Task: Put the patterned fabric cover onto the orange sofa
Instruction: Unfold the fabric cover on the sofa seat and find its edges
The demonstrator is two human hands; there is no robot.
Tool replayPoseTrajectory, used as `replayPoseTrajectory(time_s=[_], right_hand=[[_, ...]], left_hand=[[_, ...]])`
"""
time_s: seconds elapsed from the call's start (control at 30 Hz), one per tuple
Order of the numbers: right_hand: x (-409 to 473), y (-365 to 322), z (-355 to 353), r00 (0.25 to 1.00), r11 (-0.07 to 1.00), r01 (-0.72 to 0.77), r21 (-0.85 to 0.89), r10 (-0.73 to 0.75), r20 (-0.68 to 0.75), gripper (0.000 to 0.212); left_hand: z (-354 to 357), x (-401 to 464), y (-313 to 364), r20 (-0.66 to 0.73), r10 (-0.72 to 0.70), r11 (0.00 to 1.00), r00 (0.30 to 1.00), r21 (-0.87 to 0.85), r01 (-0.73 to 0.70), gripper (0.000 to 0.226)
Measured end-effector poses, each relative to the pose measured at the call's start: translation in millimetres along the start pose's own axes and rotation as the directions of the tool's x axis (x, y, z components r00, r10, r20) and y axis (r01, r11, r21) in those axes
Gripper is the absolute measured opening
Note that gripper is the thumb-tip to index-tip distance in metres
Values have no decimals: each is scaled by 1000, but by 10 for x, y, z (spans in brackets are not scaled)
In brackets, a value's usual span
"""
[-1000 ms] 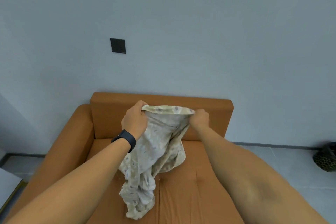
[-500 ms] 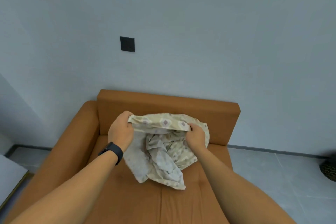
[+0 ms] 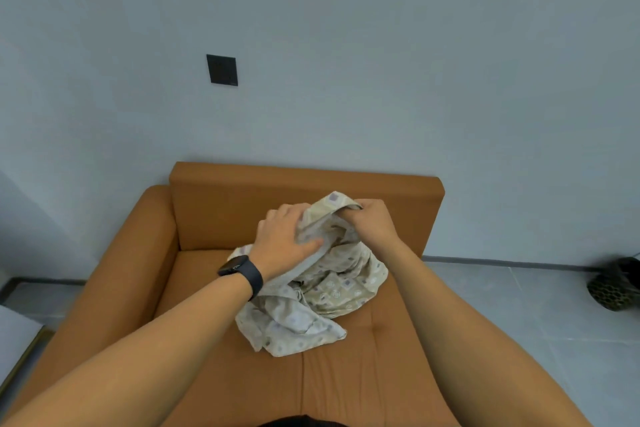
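The patterned fabric cover (image 3: 322,291) sits bunched in a loose heap on the seat of the orange sofa (image 3: 214,218), toward the back edge of the seat and a little right of its middle. Its upper part is lifted in front of the backrest, while its lower folds spill forward onto the seat cushion and end at a crumpled corner near the central seam.

The left hand (image 3: 282,243) lies over the raised left side of the cover. Its fingers (image 3: 294,215) curl over the top of the cloth, and the thumb presses along a fold, so the hand grips the fabric. A dark smartwatch (image 3: 242,272) is strapped round the left wrist.

The right hand (image 3: 372,224) holds the top right of the same raised bunch. Its fingers are curled tight into the cloth just below the hem with the knuckles up, and the fingertips are hidden inside the fold. The 2 hands are close together, with only a narrow ridge of cover between them.

The sofa stands with its back against a pale grey wall (image 3: 381,62). A dark square wall plate (image 3: 222,69) is fixed to the wall above the left end of the backrest. On the grey floor (image 3: 519,305), well apart from the sofa's right side, lies a dark patterned object (image 3: 613,286) at the foot of the wall.
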State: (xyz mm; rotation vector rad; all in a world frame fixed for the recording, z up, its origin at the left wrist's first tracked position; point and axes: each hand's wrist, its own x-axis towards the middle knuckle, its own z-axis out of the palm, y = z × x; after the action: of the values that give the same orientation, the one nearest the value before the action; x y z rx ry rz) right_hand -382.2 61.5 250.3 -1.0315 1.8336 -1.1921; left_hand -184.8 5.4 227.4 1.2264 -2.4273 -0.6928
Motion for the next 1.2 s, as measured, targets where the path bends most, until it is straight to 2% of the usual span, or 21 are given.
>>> replayPoseTrajectory(time_s=[0.03, 0.07, 0.1, 0.17, 0.27, 0.33, 0.43, 0.57, 0.67, 0.73, 0.77, 0.83, 0.9, 0.97, 1.03, 1.13, 1.2], right_hand=[[-4, 10, 31, 1000, 998, 0, -59, 0, 5, 41], [-20, 24, 51, 1000, 990, 10, -137, -9, 7, 41], [-32, 58, 53, 1000, 973, 24, -227, -25, -1, 41], [-75, 152, 28, 996, 909, 45, -415, -71, -48, 41], [-151, 353, -51, 978, 799, -13, -601, -115, -175, 22], [-167, 508, -81, 944, 829, -79, -554, -116, -309, 12], [-142, 669, -141, 882, 879, -186, -438, -47, -470, 14], [-24, 896, -181, 882, 844, -401, -357, 250, -399, 18], [-90, 1077, -216, 828, 781, -542, -312, 433, -355, 24], [-119, 1138, -350, 808, 775, -558, -298, 424, -410, 26], [-77, 1121, -434, 836, 800, -505, -323, 361, -414, 26], [36, 958, -541, 926, 839, -350, -416, 244, -287, 27], [140, 702, -478, 974, 826, -222, -519, 205, -91, 29], [200, 499, -261, 977, 828, -153, -540, 210, 45, 25], [168, 362, 41, 979, 853, -98, -512, 176, 106, 18], [20, 378, 436, 980, 911, -51, -410, 125, 157, 12], [-113, 453, 638, 960, 953, -54, -297, 131, 246, 31]], left_hand=[[56, 24, 62, 19, 29, 1000, 999, 3, -29, 33], [94, 47, 86, 16, 26, 998, 1000, -55, -25, 16], [105, 66, 101, 13, 0, 987, 1000, -160, 2, 11], [104, 95, 76, 5, -47, 956, 999, -288, 46, 18], [37, 103, 159, -41, 5, 973, 999, -230, -15, 15], [5, 118, 278, -102, 31, 970, 994, -235, -54, 17], [-41, 151, 349, -157, 28, 969, 987, -239, -66, 20], [-150, 157, 345, -228, -26, 964, 973, -264, -36, 21], [-284, 170, 338, -344, -118, 946, 932, -325, 0, 18], [-495, 225, 276, -468, -239, 921, 851, -387, 46, 14], [-640, 258, 237, -501, -272, 912, 821, -406, 55, 13], [-871, 279, 178, -474, -215, 930, 854, -367, 30, 14], [-921, 257, 170, -391, -138, 954, 910, -300, 16, 11], [-821, 197, 201, -292, -128, 955, 948, -293, 39, 4], [-698, 104, 260, -216, -126, 954, 968, -295, 58, 21], [-588, -4, 298, -205, -157, 978, 966, -165, 124, 42], [-544, -47, 275, -229, -156, 986, 961, -90, 138, 42]])
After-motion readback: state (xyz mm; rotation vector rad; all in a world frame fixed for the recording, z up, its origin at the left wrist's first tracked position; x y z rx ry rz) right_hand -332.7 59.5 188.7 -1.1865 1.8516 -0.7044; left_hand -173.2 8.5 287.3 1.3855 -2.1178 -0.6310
